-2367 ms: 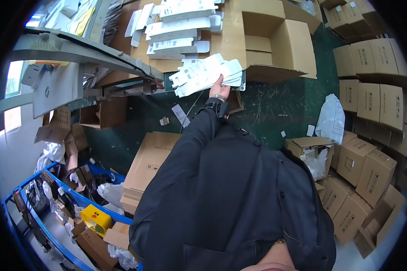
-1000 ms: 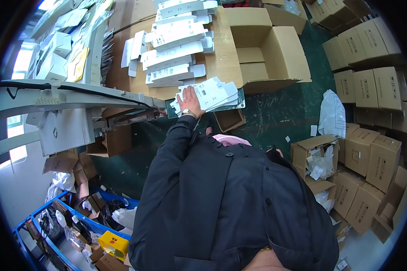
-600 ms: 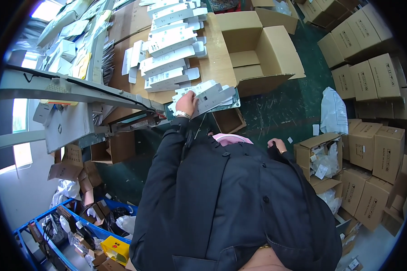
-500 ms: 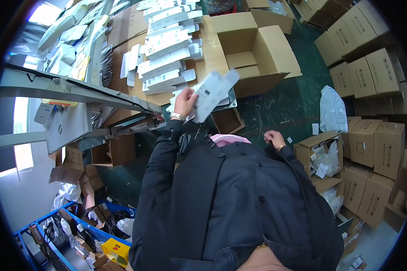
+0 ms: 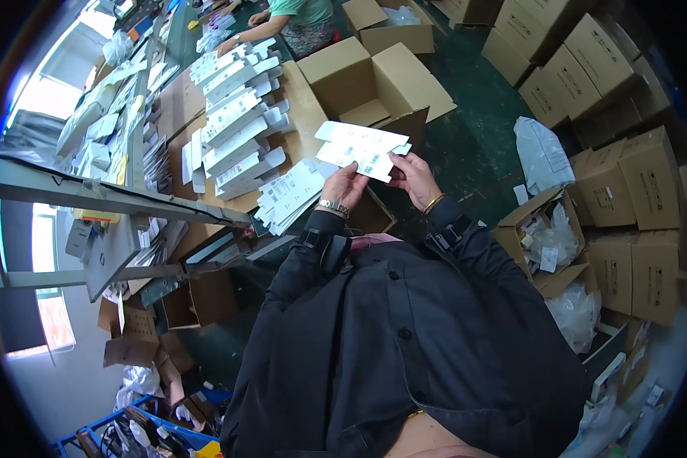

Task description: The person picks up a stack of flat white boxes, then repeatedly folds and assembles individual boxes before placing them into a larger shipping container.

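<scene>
A flat, unfolded white carton [image 5: 365,146] is held up between my two hands, just past the front of my jacket. My left hand [image 5: 345,185] pinches its lower edge. My right hand [image 5: 416,181] grips its right end, fingers closed over the edge. Left of the carton, a fanned stack of flat white cartons [image 5: 291,195] lies on the corner of the wooden table [image 5: 301,137]. Farther along the table stand rows of folded white boxes [image 5: 237,137] with their end flaps sticking out.
Beyond my hands stands a large open brown carton [image 5: 356,91]. A person in a green shirt [image 5: 301,15] sits past the table. On the right are stacked brown cartons [image 5: 649,183] and a white sack [image 5: 543,153]. A metal shelf frame [image 5: 122,198] runs along the left.
My right hand has come up from my side and taken hold of the carton, which now lies flatter between both hands. The view has shifted, bringing the other person into sight.
</scene>
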